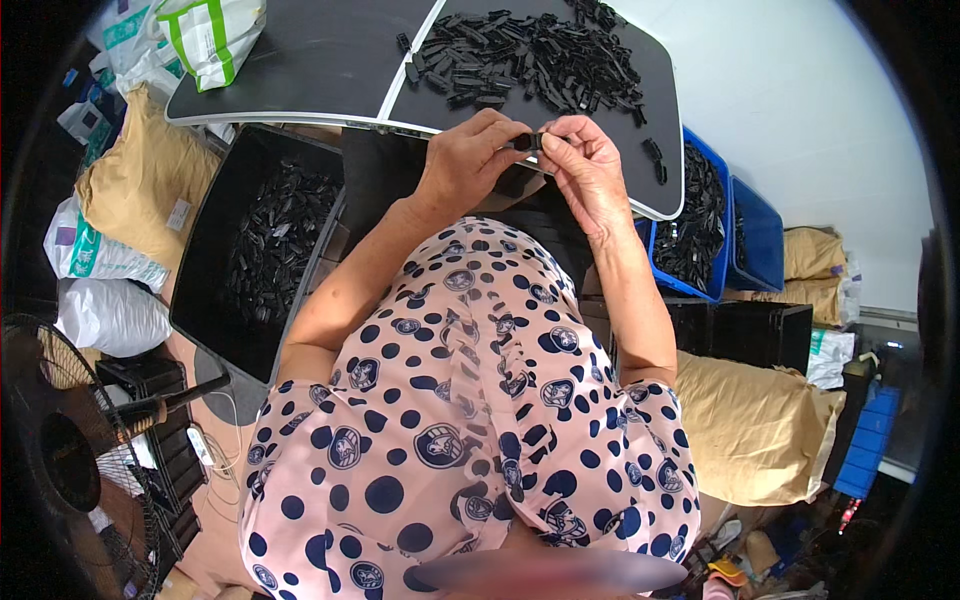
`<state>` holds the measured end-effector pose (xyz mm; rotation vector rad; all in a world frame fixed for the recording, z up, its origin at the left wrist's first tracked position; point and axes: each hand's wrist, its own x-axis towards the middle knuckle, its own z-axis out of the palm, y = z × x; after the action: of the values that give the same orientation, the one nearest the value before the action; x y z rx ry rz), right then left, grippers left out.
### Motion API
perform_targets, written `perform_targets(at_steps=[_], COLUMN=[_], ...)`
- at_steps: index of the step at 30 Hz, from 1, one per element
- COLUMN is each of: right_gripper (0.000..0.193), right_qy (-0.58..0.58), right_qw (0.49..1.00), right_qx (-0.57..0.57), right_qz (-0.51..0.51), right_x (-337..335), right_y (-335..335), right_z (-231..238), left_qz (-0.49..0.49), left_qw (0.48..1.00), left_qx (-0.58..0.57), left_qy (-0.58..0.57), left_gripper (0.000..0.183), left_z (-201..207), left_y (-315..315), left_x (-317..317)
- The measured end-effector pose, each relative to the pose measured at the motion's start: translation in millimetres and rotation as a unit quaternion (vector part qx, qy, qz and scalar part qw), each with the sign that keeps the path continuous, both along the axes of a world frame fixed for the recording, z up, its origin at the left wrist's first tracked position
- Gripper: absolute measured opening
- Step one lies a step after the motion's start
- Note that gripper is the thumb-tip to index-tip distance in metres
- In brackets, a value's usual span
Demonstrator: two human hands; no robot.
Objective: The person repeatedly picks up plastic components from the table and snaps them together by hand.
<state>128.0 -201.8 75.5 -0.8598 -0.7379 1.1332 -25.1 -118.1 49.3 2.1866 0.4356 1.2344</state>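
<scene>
Currently L hand (465, 155) and R hand (585, 165) were both clamped, fingertips only, on one small blk part (527, 142), L hand at its L end, R hand at its R end. Part was held up over the near edge of the worktop (290, 60), R of the white seam; exact shape n/a, mostly hidden by fingers. Hands v. close together, fingertips approx. meeting at the part.

Worktop: dark top, white trim. Pile of blk parts (530, 65) lay on R half, toward far edge, pcs overlapping at all angles. A few loose pcs (654, 158) lay apart from pile, near R edge. White/green bag (205, 45) at L edge.

Below worktop, L side: large blk bin (205, 270) w/ many sim. blk pcs, heaped mostly toward its R wall. R side: blue bin (690, 290), also full of blk pcs, just beside worktop's R near corner; 2nd blue bin (768, 240) next to it, contents partly hidden.

Also noted: brown sack (150, 180) beyond blk bin, fan (75, 460) far L.
</scene>
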Motion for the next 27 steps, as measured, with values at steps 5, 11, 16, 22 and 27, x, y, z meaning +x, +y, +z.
perform_targets(at_steps=[5, 11, 16, 22, 27], right_gripper=[0.012, 0.016, 0.024, 0.052, 0.037], right_qy=[-0.130, -0.178, -0.033, 0.115, 0.146], right_qw=[0.979, 0.952, 0.949, 0.908, 0.930], right_qx=[-0.123, -0.189, -0.212, -0.128, -0.120], right_qz=[0.096, 0.162, 0.229, 0.382, 0.315], right_x=[20, 28, 23, 2, -11], right_y=[-4, 0, -2, 2, 14], right_z=[5, -4, -18, -32, -49], left_qz=[-0.008, -0.049, -0.067, -0.130, -0.178], left_qw=[0.999, 0.995, 0.992, 0.881, 0.817], left_qx=[0.044, 0.064, -0.053, -0.443, -0.532], left_qy=[0.021, 0.052, 0.089, -0.104, -0.135], left_gripper=[0.023, 0.020, 0.018, 0.022, 0.030], left_z=[1, -7, -13, -21, -36], left_y=[-2, -1, -8, -9, -4], left_x=[-4, -8, -8, -9, -13])
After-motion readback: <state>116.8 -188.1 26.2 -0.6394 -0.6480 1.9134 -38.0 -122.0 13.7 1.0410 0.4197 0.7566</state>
